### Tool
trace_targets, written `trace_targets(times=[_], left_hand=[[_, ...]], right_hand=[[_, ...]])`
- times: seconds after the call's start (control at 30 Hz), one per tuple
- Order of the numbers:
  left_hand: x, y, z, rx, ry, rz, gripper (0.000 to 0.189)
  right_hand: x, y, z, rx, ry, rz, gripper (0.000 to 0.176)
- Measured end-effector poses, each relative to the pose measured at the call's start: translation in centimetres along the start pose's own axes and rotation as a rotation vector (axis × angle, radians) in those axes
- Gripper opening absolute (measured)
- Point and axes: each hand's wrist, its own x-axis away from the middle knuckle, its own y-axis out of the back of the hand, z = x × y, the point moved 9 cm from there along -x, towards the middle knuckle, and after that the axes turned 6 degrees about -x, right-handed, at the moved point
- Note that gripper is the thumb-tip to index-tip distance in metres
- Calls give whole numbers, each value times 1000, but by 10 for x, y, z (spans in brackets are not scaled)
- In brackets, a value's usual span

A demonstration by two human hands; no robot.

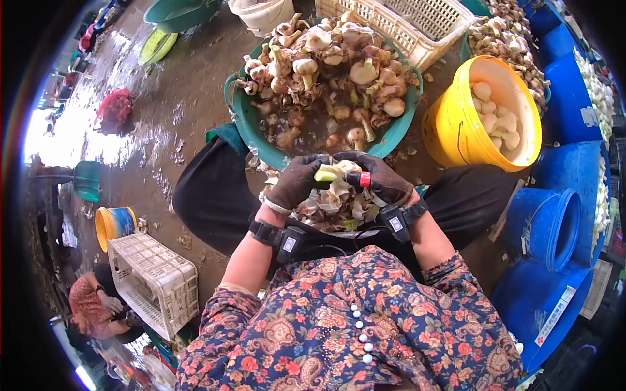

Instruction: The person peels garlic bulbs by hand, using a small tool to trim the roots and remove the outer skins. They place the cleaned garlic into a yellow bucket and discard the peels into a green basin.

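My left hand [297,182], in a dark glove, is closed round a garlic bulb [332,173] whose pale green cut stem points left. My right hand [378,177], also gloved, is closed on a small tool with a red and black handle [358,178], held against the bulb. The tool's blade is hidden. Both hands are above a pile of papery peelings [336,207] between my legs. Just beyond them stands a green basin [404,133] with unpeeled garlic bulbs [319,55] heaped in brownish water.
A yellow bucket [443,133] with peeled white bulbs [499,124] stands right of the basin. Blue containers [541,225] line the right side. White crates [424,49] [156,280] are at the back and lower left. Another person [94,303] is at the far left.
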Motion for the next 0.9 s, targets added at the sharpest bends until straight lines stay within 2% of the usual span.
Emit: trace_targets(times=[0.03,0.07,0.1,0.17,0.2,0.23,0.3,0.33,0.37,0.43,0.57,0.63,0.67,0.7,0.77,0.8,0.83,0.9], left_hand=[[0,-1,-5,-38,-53,13,26],[-2,6,8,253,86,-87,33],[0,2,2,253,87,-86,33],[7,8,-28,-13,-76,-189,40],[6,4,-34,-242,-110,-119,39],[6,4,-29,-242,-107,-118,39],[6,-15,-28,-619,-199,-11,31],[8,-15,-31,-589,-196,-64,26],[7,-14,-30,-589,-195,-63,26],[4,-2,-17,-544,-85,-123,24],[1,6,-10,-623,-90,-175,24],[0,6,15,116,91,-111,25],[4,8,13,61,33,-103,26],[3,9,21,60,32,-103,26],[8,15,-4,-485,-452,-237,25],[18,8,-21,-714,-550,-264,27],[24,6,-33,-714,-549,-267,27],[29,-3,-51,-807,-544,-254,27]], right_hand=[[0,0,-1,-54,-19,-11,42],[-5,9,-27,-200,-14,-75,44],[-4,7,-21,-200,-15,-76,44],[1,7,-30,-264,-263,-160,47],[-3,16,-56,-179,-325,-167,49],[-5,16,-61,-181,-327,-168,49],[-9,14,-63,-36,-348,-149,48],[-3,14,-54,35,-399,-158,41],[-3,15,-58,34,-399,-158,41],[-10,9,-29,497,1,-97,35],[-9,5,-22,381,-22,-150,34],[-7,-7,-4,-106,81,-55,39],[-7,-8,-4,-165,58,-3,50],[-7,-9,-3,-165,59,-3,50],[-7,-9,-3,-332,65,-14,48],[-8,-9,-3,-293,89,-39,49],[-8,-12,-7,-293,88,-36,49],[-2,-20,22,689,400,-171,52]])
